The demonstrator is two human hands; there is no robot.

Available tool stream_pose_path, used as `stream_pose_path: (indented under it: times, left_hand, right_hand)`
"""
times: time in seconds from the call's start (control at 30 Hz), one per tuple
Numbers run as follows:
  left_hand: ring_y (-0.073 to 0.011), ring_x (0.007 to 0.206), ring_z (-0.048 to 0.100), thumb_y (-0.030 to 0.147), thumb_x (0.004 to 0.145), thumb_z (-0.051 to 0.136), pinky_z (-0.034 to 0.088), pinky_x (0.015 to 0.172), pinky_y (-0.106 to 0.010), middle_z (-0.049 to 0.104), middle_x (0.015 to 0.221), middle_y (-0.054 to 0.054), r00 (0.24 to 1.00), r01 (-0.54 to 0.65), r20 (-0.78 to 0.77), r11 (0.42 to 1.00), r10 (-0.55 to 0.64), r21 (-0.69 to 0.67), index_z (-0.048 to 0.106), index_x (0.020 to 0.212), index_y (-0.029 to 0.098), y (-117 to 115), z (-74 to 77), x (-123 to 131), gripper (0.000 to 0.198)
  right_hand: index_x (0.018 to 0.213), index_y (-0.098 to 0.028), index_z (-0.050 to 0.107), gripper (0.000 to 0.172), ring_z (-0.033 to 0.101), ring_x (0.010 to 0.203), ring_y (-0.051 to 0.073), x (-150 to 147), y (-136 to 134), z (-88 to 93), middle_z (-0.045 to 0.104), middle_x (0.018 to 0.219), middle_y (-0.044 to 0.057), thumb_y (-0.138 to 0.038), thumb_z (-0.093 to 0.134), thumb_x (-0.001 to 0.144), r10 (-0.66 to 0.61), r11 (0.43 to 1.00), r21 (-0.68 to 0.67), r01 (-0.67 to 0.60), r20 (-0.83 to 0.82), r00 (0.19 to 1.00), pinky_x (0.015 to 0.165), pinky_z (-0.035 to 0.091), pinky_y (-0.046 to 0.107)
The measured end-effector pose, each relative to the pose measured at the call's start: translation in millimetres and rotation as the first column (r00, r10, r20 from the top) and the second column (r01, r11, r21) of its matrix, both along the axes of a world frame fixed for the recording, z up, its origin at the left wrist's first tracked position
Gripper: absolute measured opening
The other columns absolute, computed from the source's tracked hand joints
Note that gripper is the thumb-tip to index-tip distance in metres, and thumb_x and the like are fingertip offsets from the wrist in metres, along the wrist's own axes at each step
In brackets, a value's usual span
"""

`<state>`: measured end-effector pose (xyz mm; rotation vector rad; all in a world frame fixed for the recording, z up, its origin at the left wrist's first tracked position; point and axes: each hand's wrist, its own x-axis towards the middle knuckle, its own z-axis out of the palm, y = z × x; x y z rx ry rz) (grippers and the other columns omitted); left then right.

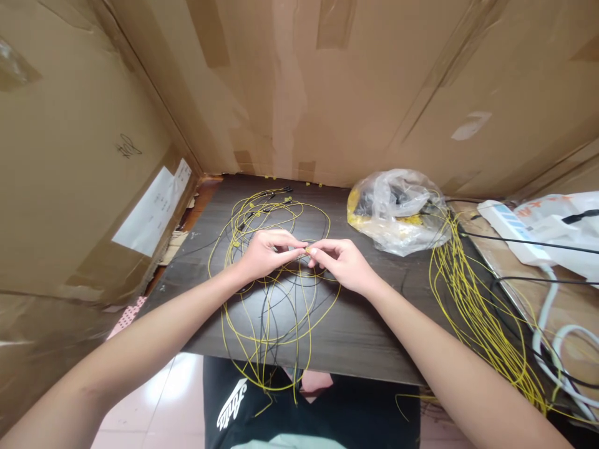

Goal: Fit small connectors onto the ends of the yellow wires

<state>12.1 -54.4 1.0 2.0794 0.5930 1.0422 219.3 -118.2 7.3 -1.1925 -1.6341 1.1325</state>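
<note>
My left hand (264, 252) and my right hand (344, 262) meet fingertip to fingertip over the middle of a dark board (365, 337). Between them they pinch a small yellow piece (307, 250) at the end of a thin wire; which wire it belongs to is too small to tell. Under both hands lies a loose coil of yellow and black wires (276, 299), its loops hanging over the board's near edge.
A clear plastic bag (397, 209) holding yellow bits lies at the back right. A long bundle of yellow wires (472, 312) runs down the right side. A white power strip (510, 231) and white cables sit far right. Cardboard walls (299, 87) enclose the board.
</note>
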Motion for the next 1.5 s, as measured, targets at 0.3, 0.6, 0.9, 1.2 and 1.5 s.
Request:
stream_pose_path:
  times: [0.3,0.6,0.9,1.2,1.5]
  left_hand:
    - [-0.0091,0.057,0.059,0.030,0.090,0.073,0.047,0.053,-0.021,0.075,0.077,-0.005,0.999,-0.020,-0.036,0.997,0.023,0.081,0.082,0.092,0.018,-2,2.2,1,0.015]
    - [-0.0069,0.053,0.057,0.025,0.091,0.073,0.048,0.058,-0.021,0.075,0.079,-0.002,0.994,-0.078,-0.062,0.966,0.096,0.248,0.080,0.098,0.019,-6,0.7,3,0.012]
    - [-0.0086,0.054,0.057,0.029,0.090,0.073,0.045,0.054,-0.022,0.074,0.075,-0.003,0.990,-0.045,-0.125,0.980,0.070,0.193,0.081,0.096,0.019,0,0.5,0,0.014]
    - [-0.0090,0.052,0.059,0.028,0.087,0.075,0.046,0.053,-0.021,0.075,0.072,-0.002,0.979,-0.121,-0.164,0.993,0.122,0.013,0.082,0.092,0.019,-6,2.7,4,0.013]
    - [-0.0100,0.055,0.062,0.028,0.085,0.074,0.048,0.051,-0.020,0.078,0.076,-0.004,0.985,-0.140,-0.118,0.982,0.125,-0.129,0.082,0.093,0.017,-9,0.2,8,0.015]
  right_hand:
    - [0.084,-0.017,0.071,0.025,0.057,0.062,0.014,-1,1,-0.5,0.070,0.072,0.003,-0.038,0.059,0.091,-0.001,1.000,0.006,0.001,0.001,1.000,0.061,0.046,0.027]
    - [0.075,-0.019,0.057,0.030,0.053,0.063,0.014,-6,-7,7.7,0.060,0.069,0.001,-0.030,0.044,0.100,-0.063,0.957,0.290,-0.018,0.266,0.962,0.063,0.040,0.027]
    - [0.096,-0.017,0.069,0.022,0.062,0.076,0.019,0,-3,-2.7,0.071,0.087,0.007,-0.026,0.049,0.100,-0.126,0.925,0.376,-0.059,0.448,0.885,0.071,0.044,0.030]
    - [0.103,-0.018,0.072,0.027,0.064,0.085,0.023,1,-5,-2.6,0.075,0.094,0.009,-0.030,0.048,0.102,-0.268,0.858,0.500,-0.115,0.628,0.731,0.073,0.044,0.033]
    - [0.100,-0.016,0.076,0.034,0.059,0.077,0.023,-3,-7,0.9,0.076,0.088,0.011,-0.031,0.046,0.102,-0.366,0.822,0.561,-0.101,0.654,0.662,0.070,0.040,0.035]
